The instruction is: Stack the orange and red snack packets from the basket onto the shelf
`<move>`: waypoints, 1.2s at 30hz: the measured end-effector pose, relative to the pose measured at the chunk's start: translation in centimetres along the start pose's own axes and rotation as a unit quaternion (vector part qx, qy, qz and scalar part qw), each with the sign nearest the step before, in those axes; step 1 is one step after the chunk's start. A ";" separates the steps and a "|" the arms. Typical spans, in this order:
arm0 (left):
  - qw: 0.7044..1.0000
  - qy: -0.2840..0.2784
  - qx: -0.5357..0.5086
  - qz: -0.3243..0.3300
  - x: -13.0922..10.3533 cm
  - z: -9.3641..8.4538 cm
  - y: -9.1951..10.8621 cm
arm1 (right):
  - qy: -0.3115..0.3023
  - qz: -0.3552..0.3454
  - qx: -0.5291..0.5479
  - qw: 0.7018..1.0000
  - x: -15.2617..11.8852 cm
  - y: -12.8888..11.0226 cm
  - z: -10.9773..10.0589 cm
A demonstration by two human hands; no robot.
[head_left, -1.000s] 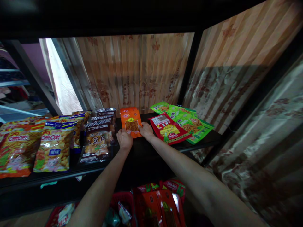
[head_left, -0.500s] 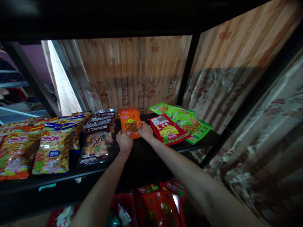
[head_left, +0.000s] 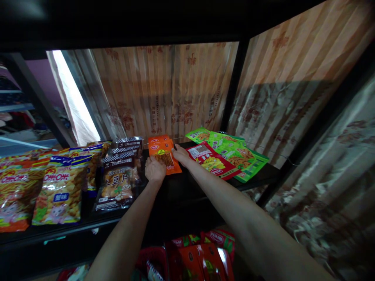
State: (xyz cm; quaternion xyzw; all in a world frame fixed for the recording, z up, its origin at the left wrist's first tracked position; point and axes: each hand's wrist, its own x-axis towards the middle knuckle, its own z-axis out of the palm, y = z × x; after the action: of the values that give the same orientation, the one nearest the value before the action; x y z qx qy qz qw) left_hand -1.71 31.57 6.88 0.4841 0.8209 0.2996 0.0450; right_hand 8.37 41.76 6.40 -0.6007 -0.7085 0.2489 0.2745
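On the black shelf lies an orange snack packet [head_left: 162, 150], with a second orange packet [head_left: 154, 139] partly hidden behind it. My left hand [head_left: 155, 170] is closed at the lower left edge of the front packet. At its right edge, the fingers of my right hand [head_left: 180, 155] hold it too. Dark potato-slice packets [head_left: 118, 181] overlap in a row just left of my left hand. A red packet [head_left: 212, 160] lies right of my right hand, partly under the forearm, against fanned green packets [head_left: 234, 154].
Puffed snack bags [head_left: 60, 191] stand at the shelf's left end. Below the shelf edge are red containers [head_left: 146, 253] and more orange packets [head_left: 202, 259]. A black post [head_left: 233, 89] rises at the back corner, before a patterned curtain [head_left: 175, 86].
The front orange packet has tilted, its lower end shifting right, and my hands have moved slightly with it. The view has shifted a little.
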 end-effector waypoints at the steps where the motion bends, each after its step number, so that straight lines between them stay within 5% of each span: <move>1: 1.000 -0.005 0.004 -0.002 0.3 0.1 0.1 | -0.003 -0.004 0.009 1.000 0.3 0.1 0.1; 17: 0.999 0.033 0.004 0.026 0.5 2.4 -1.0 | -0.005 -0.011 0.038 0.999 0.2 0.8 1.3; 36: 0.999 0.005 -0.008 0.033 0.5 1.8 -1.3 | 0.008 -0.003 -0.009 1.000 -1.0 0.1 1.2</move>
State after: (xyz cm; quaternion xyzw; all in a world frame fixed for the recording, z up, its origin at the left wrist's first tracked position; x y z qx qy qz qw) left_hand -2.34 32.30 4.84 0.5092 0.8021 0.3100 0.0343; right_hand 7.77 40.78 5.41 -0.6030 -0.7102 0.2368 0.2755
